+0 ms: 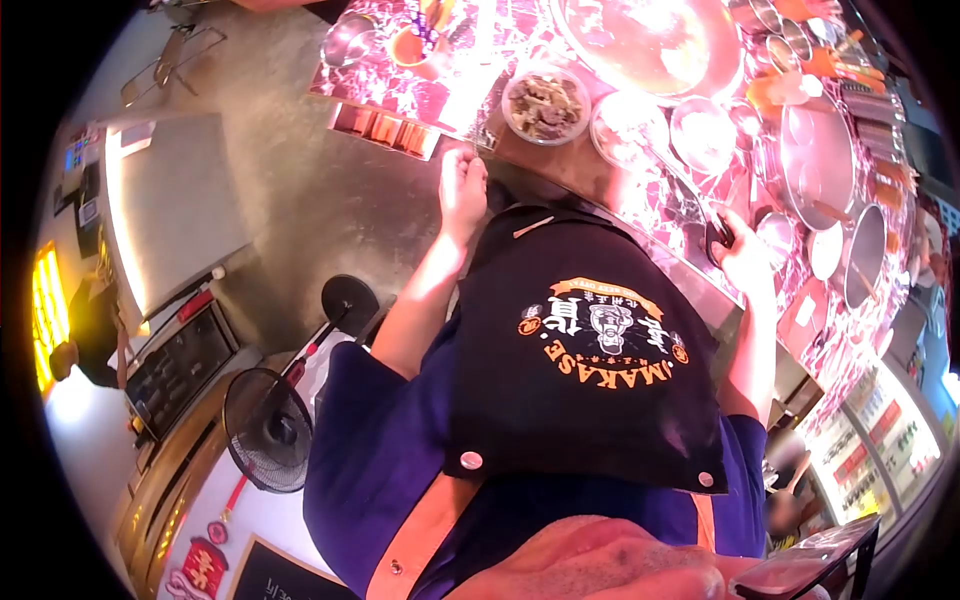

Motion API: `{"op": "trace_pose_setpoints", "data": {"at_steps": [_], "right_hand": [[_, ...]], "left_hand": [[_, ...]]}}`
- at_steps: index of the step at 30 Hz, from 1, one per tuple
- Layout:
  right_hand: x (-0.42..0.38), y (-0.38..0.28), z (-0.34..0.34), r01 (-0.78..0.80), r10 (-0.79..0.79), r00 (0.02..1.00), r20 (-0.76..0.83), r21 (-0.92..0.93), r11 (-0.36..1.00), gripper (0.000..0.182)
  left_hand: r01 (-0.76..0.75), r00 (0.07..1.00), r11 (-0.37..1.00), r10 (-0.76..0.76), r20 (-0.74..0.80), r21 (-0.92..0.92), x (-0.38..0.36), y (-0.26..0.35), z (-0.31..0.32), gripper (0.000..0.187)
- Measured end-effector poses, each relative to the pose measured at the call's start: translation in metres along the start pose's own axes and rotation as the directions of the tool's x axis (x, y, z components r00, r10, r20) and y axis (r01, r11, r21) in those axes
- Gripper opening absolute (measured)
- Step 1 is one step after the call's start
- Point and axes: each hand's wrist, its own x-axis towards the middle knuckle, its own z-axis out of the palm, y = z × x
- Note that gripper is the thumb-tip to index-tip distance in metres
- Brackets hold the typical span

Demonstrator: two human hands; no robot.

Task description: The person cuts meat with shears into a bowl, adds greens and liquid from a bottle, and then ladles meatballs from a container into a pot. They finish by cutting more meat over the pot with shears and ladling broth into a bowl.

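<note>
My left hand is closed at the front edge of the counter. Something thin may stick out past its fingers, but I cannot make out what. On the right, my right hand is wrapped round the black handle of a long, thin metal tool. That tool points up and left across the counter, and glare hides what kind it is. A clear round tub of chopped pale brown food stands between the hands, farther back. Beside it are two glaring round bowls.
A large round pan glares at the back. Deep metal pots and several utensils crowd the right. A small metal bowl stands at the left corner. A black fan is behind me on the left.
</note>
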Motion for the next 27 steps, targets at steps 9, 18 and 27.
{"op": "trace_pose_setpoints", "data": {"at_steps": [9,18,27], "right_hand": [[-0.005,0.009,0.045,-0.025,-0.164,0.955,0.245,0.622,0.783,0.061],[0.061,-0.105,0.112,0.364,-0.356,0.930,-0.088,0.091,0.927,0.051],[0.044,-0.129,0.117,0.252,-0.315,0.925,-0.213,-0.277,0.927,0.057]], "left_hand": [[0.125,0.992,0.980,-0.118,-0.055,0.155,0.010,0.006,0.023,0.011],[-0.113,0.993,0.853,0.107,0.041,0.510,0.051,0.002,-0.003,0.017],[0.218,0.972,0.963,-0.229,0.056,0.156,0.073,-0.001,-0.002,0.019]]}}
